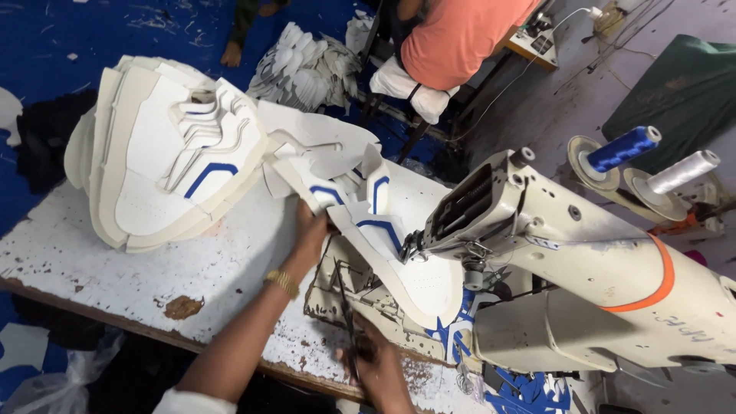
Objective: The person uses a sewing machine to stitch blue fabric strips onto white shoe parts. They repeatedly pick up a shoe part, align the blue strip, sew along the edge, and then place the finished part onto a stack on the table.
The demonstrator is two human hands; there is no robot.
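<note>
Left hand (pixel 313 230) on white shoe upper (pixel 399 253)

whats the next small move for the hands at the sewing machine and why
Probably slide the white and blue shoe upper piece a little further under the sewing machine head. The left hand grips the piece's far edge, its near end already lies at the needle area, and the right hand sits low at the table edge, seemingly holding a thin dark tool.

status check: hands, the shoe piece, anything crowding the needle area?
Left hand grips white-and-blue shoe upper piece under sewing machine head. Right hand low at table edge, grip unclear. Stack of cut uppers sits left, apart.
</note>
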